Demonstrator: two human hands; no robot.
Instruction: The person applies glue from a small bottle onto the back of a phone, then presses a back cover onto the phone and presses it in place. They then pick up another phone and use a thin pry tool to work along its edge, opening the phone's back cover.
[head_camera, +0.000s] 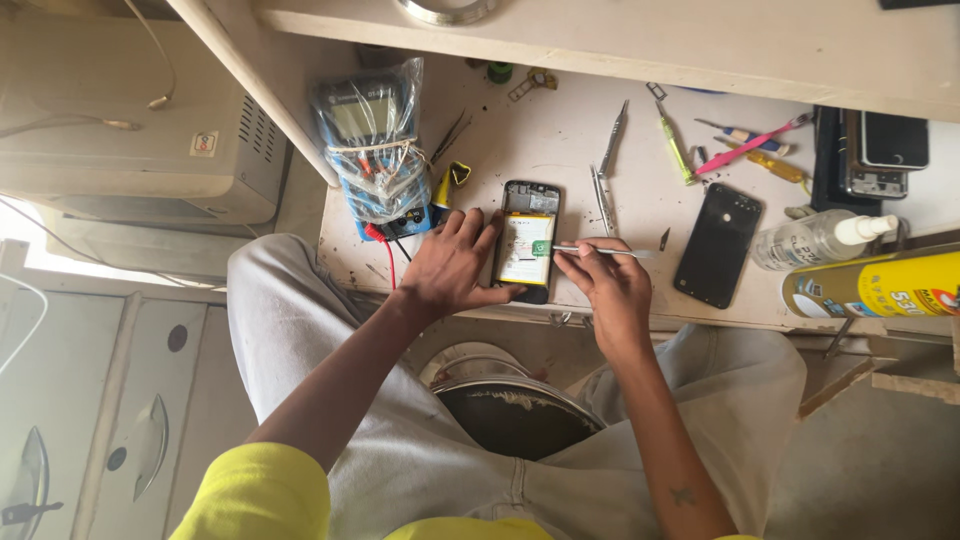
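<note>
Head view: left hand is pinning the opened phone at the table edge; right hand, fingers clenched on tweezers, is probing its battery. A slip risks piercing it.

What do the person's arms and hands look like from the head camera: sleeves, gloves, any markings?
Both hands are bare, with no gloves, rings or watch showing. The left hand and right hand lead to arms uncovered up to short yellow sleeves at the bottom edge. The right forearm carries a small dark mark, perhaps a tattoo.
</note>
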